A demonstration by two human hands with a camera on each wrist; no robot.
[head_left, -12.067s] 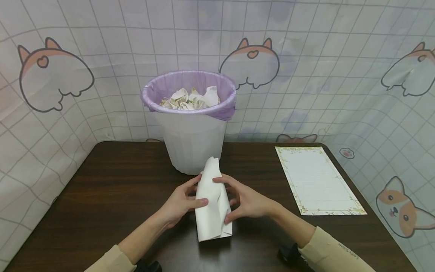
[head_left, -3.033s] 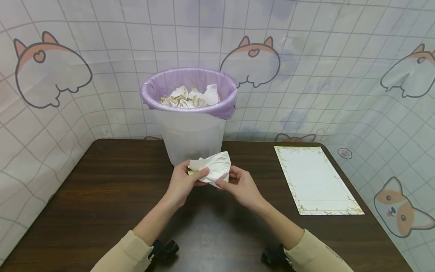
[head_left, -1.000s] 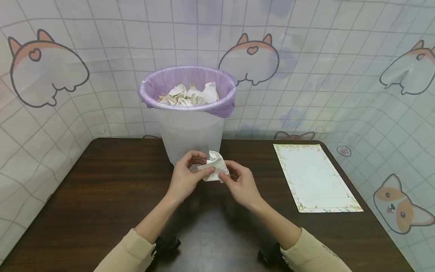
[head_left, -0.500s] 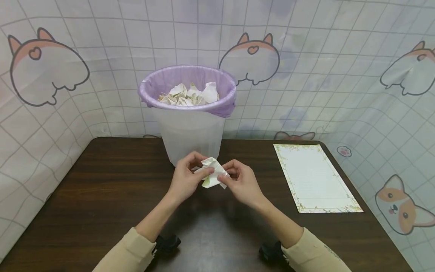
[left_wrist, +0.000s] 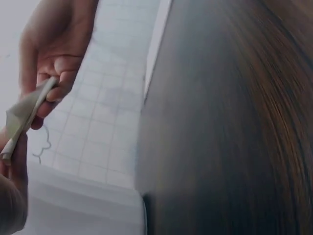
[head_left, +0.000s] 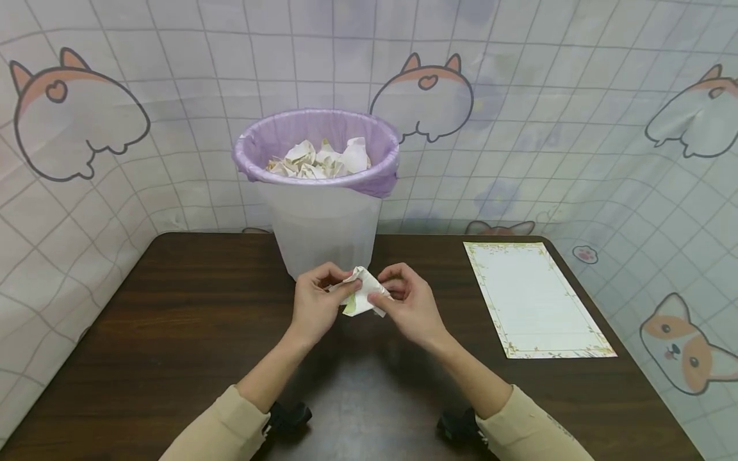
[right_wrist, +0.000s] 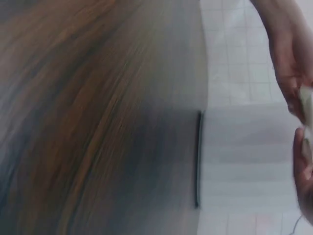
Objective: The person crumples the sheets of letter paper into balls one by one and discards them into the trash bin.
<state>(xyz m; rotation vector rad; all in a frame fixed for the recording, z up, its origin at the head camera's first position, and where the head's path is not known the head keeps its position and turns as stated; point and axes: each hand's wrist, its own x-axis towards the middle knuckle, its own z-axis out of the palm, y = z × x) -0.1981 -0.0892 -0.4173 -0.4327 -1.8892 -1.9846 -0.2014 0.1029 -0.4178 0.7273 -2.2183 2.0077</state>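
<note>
A small folded, creased sheet of paper (head_left: 364,296), white with a green-yellow printed corner, is held above the table between both hands. My left hand (head_left: 314,301) pinches its left side, thumb in front and fingers behind. On the other side my right hand (head_left: 410,304) pinches the lower right part with thumb and curled fingers. In the left wrist view the folded paper (left_wrist: 27,112) spans the gap between the two hands, seen nearly edge-on. The right wrist view catches only a sliver of the paper (right_wrist: 307,110) at its edge.
Behind the hands stands a white bin (head_left: 325,224) with a purple liner (head_left: 254,157), holding several crumpled papers (head_left: 323,160). A flat sheet with a floral border (head_left: 539,301) lies at the right of the dark wooden table (head_left: 190,333). Patterned cloth (head_left: 519,128) hangs around the back and sides.
Earlier the paper was a larger, longer fold near the table; now it is a much smaller folded piece held higher. Over the last half second it has barely shifted, and both hands keep hold.
</note>
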